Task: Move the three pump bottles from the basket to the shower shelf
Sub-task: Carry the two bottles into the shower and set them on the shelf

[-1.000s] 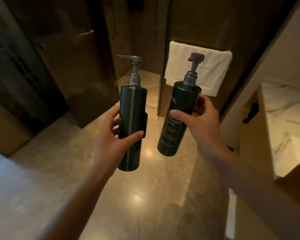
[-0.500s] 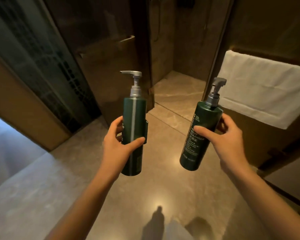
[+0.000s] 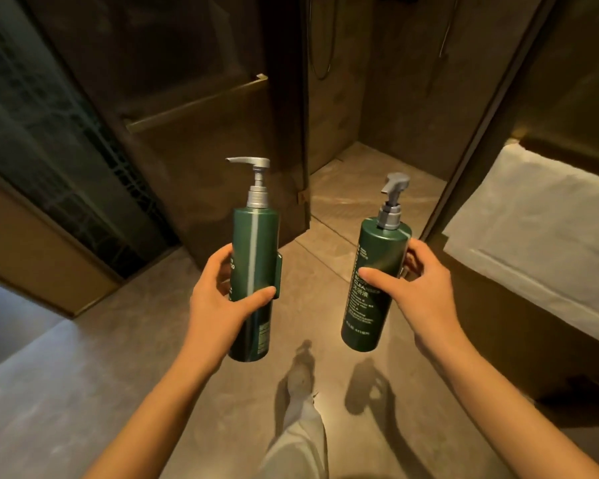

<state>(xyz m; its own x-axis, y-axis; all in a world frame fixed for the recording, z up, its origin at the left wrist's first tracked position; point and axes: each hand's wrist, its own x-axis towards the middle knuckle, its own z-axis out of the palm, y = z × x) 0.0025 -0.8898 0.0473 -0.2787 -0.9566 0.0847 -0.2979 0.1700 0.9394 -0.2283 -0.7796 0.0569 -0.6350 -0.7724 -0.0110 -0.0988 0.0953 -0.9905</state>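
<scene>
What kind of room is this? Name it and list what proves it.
Most likely a hotel-style bathroom, at the entrance of a walk-in shower. A glass shower door stands open, a shower hose hangs on the tiled wall inside, and a folded white towel hangs at the right.

The shower opening [image 3: 370, 188] ahead of me is free between the glass door [image 3: 201, 140] on its left side and the dark frame post [image 3: 478, 133] on its right. The door's handle bar [image 3: 194, 105] sticks out on the left. A white towel [image 3: 540, 229] hangs close beside my right hand [image 3: 419, 292] and its bottle [image 3: 374, 285]. My left hand [image 3: 222, 302] and its bottle [image 3: 253, 271] have open floor [image 3: 125, 340] below and to the left.
</scene>
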